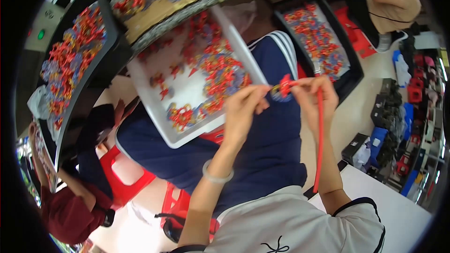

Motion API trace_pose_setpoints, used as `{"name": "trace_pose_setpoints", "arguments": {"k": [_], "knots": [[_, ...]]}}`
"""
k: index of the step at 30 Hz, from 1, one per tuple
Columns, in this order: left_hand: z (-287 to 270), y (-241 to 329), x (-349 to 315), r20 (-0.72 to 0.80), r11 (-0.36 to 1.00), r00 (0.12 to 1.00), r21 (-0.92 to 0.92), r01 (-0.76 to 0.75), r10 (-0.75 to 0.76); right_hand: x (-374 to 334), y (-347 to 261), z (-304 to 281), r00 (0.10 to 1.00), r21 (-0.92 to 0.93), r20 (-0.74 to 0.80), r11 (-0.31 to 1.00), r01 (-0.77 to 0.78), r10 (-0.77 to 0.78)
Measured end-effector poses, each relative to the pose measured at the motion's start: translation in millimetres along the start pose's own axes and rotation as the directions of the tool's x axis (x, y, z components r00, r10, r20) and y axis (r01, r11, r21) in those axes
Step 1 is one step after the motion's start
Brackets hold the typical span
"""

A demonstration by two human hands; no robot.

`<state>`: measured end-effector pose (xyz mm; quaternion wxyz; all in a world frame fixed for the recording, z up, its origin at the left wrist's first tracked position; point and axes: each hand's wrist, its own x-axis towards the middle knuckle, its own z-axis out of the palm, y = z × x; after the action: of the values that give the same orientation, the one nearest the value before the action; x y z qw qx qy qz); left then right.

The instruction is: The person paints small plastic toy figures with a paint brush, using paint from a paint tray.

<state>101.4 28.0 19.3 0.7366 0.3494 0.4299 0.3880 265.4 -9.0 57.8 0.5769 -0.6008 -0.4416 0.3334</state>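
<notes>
Over my lap I hold a small ornament [283,85] of red, yellow and blue parts between both hands. My left hand [244,107] pinches its red left end, fingertips closed; a pale bangle [217,172] circles that wrist. Fingertips of my right hand [318,98] close on the ornament's red right side. A long red-handled tool [319,145] with a metal tip also runs through my right hand, its handle pointing down along the forearm. Left of my hands, a white tray [251,68] rests by my thigh with many similar pieces; its exact kind is too small to tell.
Dark trays of similar pieces stand at the left [105,28] and right [354,72]. A worktop [164,11] with more lies ahead. Co-workers sit at lower left [70,213] and upper right [393,7]. A red stool [110,173] and shelves [408,112] flank me.
</notes>
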Motion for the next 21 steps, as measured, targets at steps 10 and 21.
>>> {"name": "trace_pose_setpoints", "arguments": {"k": [10, 21], "knots": [[153.4, -39.9, 162.8, 0.38, 0.97, 0.924, 0.238, -0.045, -0.05, 136.5, 71.9, -199.3, 0.912, -0.789, -0.087, 0.586, 0.183, -0.401], [-156.9, -23.1, 21.9, -0.226, 0.861, 0.957, 0.507, -0.044, 0.182, 24.8, 93.5, -63.8, 0.793, -0.416, -0.191, 0.78, 0.469, -0.578]]}}
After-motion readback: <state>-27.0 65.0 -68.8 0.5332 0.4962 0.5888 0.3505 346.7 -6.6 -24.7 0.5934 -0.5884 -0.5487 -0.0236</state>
